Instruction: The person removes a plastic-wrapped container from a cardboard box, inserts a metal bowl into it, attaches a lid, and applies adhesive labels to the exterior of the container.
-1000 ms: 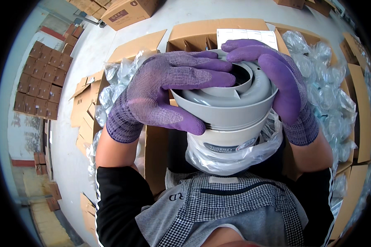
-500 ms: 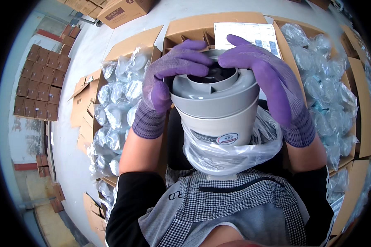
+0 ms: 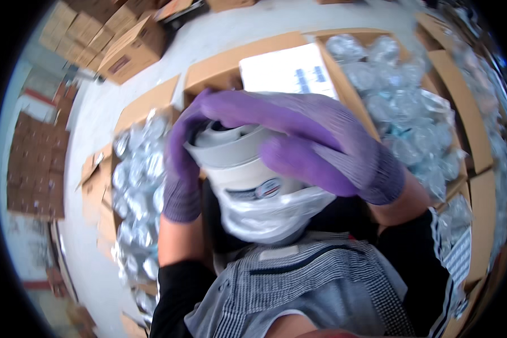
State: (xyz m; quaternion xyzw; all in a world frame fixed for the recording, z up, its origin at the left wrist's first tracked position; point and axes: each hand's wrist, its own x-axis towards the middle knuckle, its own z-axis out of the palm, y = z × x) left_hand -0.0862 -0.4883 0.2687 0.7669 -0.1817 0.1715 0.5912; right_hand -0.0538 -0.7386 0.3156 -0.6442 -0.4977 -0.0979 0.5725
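A tapered cylindrical plastic unit (image 3: 239, 177), white with a grey top ring, stands upright in front of my body. A clear plastic bag (image 3: 265, 217) is bunched down around its lower part. My right hand (image 3: 315, 132), in a purple glove, lies over the top, its fingers reaching across to the left and its thumb against the side. On the left, my left hand (image 3: 181, 152) in a matching glove curves around the grey rim, its fingertips partly hidden by the right fingers. Together the hands cover most of the ring's opening.
An open carton (image 3: 217, 79) with a white printed sheet (image 3: 287, 70) stands just beyond the unit. Cartons of clear-bagged parts flank me, with bagged parts (image 3: 138, 186) at left and more bagged parts (image 3: 400, 107) at right. Stacked brown boxes (image 3: 36, 163) stand farther left.
My right hand has swung left across the top of the unit, and its thumb now lies on the side. The unit appears turned and tilted slightly. The whole view has shifted and blurred.
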